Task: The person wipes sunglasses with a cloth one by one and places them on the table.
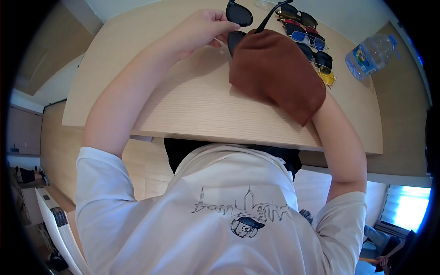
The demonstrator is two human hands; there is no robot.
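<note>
My left hand [211, 30] is closed on a pair of black sunglasses [239, 14], its thumb and fingers pinching near the bridge. One dark lens is above the fingers, the other is partly behind a brown cloth [275, 68]. One temple arm of the sunglasses sticks up past the cloth. The cloth drapes over my right hand, hiding its fingers completely; only the forearm [337, 133] comes out from under it. The cloth touches the sunglasses around the lower lens.
A column of several glasses [308, 40] lies on the table [192, 107] to the right, with black, blue and yellow lenses. A clear water bottle [369, 57] lies near the right edge. Another person's hand [381, 261] shows at bottom right.
</note>
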